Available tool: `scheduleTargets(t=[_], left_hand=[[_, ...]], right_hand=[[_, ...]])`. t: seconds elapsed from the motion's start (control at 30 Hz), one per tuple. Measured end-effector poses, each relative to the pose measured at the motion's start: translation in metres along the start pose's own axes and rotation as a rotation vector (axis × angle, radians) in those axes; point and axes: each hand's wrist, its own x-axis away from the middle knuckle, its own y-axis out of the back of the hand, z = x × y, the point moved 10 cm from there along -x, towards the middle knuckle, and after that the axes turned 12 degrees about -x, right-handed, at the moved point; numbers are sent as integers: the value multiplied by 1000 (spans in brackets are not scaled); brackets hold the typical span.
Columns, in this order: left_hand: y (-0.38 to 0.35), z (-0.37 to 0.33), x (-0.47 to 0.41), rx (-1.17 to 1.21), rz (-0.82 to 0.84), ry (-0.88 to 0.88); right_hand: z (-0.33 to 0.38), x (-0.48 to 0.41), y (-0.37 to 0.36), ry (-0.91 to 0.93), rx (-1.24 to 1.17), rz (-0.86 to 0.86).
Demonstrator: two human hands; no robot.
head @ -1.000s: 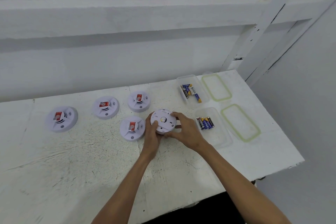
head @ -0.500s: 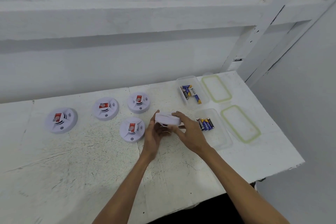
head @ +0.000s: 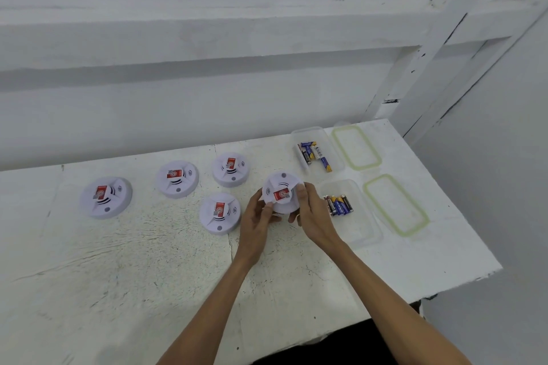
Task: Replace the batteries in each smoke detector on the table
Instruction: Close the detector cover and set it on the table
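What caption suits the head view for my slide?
Left hand and right hand hold a smoke detector, red label up, beside the near battery box on the table.

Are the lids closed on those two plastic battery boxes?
No, the far lid and near lid lie flat on the table, beside the open far box and near box.

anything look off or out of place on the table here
Nothing spilled or broken. Only the white round smoke detector stands out: left hand and right hand grip it tilted, while four matching detectors lie flat on the scuffed white table.
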Motion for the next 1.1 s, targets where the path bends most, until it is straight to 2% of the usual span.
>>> scheduleTargets(t=[0.3, 0.43, 0.6, 0.77, 0.87, 1.0, 1.1], left_hand=[[3, -1, -1, 25, -17, 44], [4, 9, -2, 36, -11, 59], [4, 22, -3, 218, -11, 172], [0, 26, -3, 162, 33, 203], [-5, 20, -6, 113, 86, 164], [-3, 18, -6, 69, 97, 108], [-3, 21, -6, 97, 88, 154]], right_hand=[[-9, 1, -4, -81, -114, 12], [-8, 0, -2, -77, -56, -11], [-9, -5, 0, -56, -87, -50], [-12, -1, 6, -124, -282, -162], [-15, -7, 6, -213, -441, -197], [-20, -8, -8, -254, -491, -138], [-26, -9, -15, -224, -521, -69]])
